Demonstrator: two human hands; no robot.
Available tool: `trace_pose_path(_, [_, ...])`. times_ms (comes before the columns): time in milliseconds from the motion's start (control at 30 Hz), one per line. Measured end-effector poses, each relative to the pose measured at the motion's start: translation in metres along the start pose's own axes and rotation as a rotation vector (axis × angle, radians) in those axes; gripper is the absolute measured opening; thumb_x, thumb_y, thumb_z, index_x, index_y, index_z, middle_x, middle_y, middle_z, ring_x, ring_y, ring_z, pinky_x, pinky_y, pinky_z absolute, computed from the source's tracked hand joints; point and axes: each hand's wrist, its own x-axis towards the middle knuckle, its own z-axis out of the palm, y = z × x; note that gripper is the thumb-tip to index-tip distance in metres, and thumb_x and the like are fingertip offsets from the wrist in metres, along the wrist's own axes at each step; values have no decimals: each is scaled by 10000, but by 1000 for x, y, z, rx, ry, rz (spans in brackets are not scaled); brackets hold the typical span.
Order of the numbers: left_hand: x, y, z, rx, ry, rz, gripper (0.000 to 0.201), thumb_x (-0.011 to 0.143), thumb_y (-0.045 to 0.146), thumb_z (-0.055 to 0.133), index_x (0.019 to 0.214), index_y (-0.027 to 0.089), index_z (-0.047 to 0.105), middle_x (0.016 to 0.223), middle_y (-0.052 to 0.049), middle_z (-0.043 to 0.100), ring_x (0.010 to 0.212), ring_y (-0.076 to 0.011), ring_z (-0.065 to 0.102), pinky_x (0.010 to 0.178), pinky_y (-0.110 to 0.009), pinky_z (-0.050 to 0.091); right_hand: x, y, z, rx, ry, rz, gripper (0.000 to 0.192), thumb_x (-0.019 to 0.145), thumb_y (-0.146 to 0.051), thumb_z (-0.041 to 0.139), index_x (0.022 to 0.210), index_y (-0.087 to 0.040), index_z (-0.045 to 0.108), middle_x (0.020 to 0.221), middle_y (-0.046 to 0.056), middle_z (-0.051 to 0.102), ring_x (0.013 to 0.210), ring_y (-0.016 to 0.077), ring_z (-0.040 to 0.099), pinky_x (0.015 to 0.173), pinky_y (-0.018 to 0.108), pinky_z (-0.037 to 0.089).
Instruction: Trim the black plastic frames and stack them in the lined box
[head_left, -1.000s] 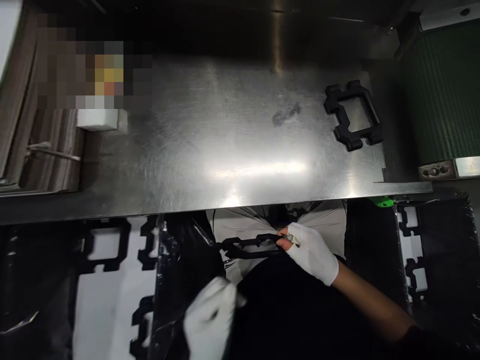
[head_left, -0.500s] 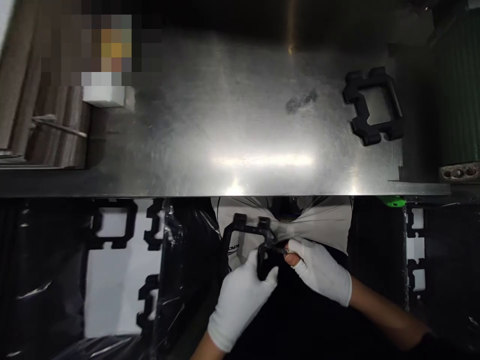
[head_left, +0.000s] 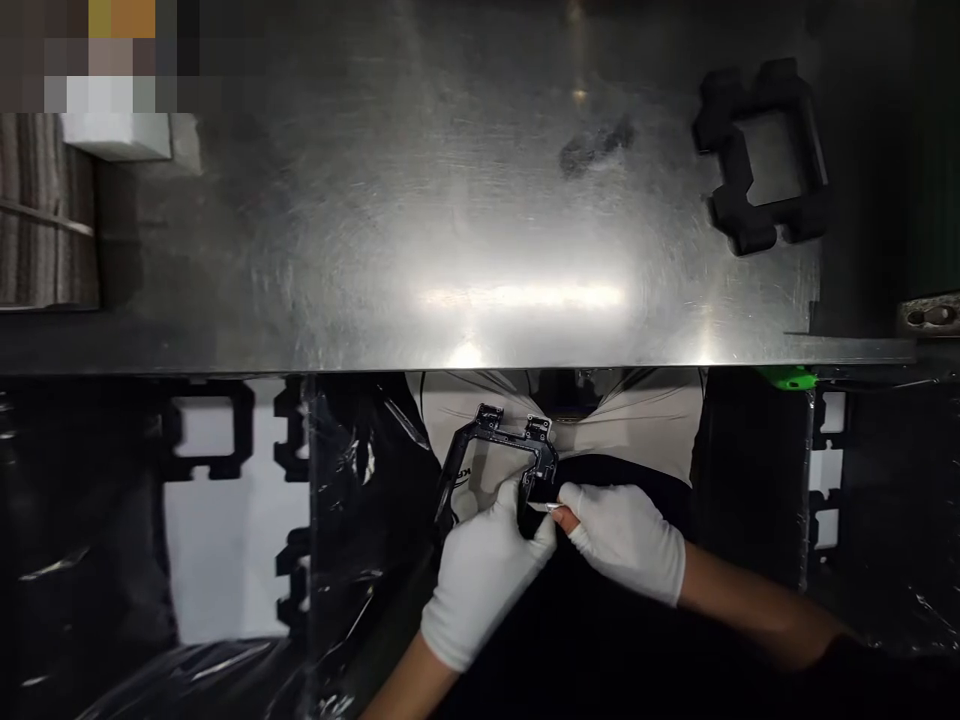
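My left hand (head_left: 487, 570), in a white glove, grips a black plastic frame (head_left: 501, 437) by its lower right side, over my lap. The frame is tilted, with ribs and small holes showing along its top edge. My right hand (head_left: 626, 540), also gloved but with bare fingertips, pinches a small thin blade-like tool (head_left: 545, 507). The tool's tip reaches the frame's inner edge beside my left fingers; whether it touches is too small to tell. Another black frame (head_left: 739, 180) lies on the metal table at the right.
The steel table (head_left: 360, 250) has its edge just beyond my hands. At left are bundled brown sheets (head_left: 45, 240) and a white block (head_left: 120, 135). Bins lined with black plastic (head_left: 360, 600) stand either side, more frames (head_left: 210, 430) in the left one. A green object (head_left: 787, 378) sits at the right edge.
The camera view has shifted, so the table sits higher in the picture. The frame has turned to show its ribbed side, and the tool in my right hand has come lower along it.
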Motion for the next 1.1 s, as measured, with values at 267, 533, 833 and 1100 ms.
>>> trace_pose_path(267, [-2,5,-4,12,-29,-55,402,1028,490,571,1263,181,675,839,-97,833,817,-350,826,686,-376,520,0,-4,3,-70,23,-24,331,1187,-387,377,1114,-202,642,961,52,793,781,234,777,557,339,296])
trace_pose_path(533, [-2,6,-5,3,0,-87,418,1036,528,569,1272,200,680,813,-94,815,818,-349,823,675,-361,501,-1,-6,2,-70,36,-11,333,1185,-390,403,1106,-189,657,940,58,793,775,216,770,558,335,323])
trace_pose_path(833, [-1,11,-15,-27,-48,-101,455,1048,520,567,1323,174,674,801,-89,811,809,-355,823,676,-372,519,-2,-7,0,-73,34,-3,375,1194,-394,361,1097,-180,653,935,62,784,769,209,757,571,322,327])
trace_pose_path(1100, [-4,10,-11,-9,-57,-82,509,1046,536,535,1345,149,673,685,-64,769,684,-327,784,669,-373,524,-2,-9,-4,-91,-7,-6,392,1194,-409,355,1107,-178,659,920,70,787,754,203,758,574,300,359])
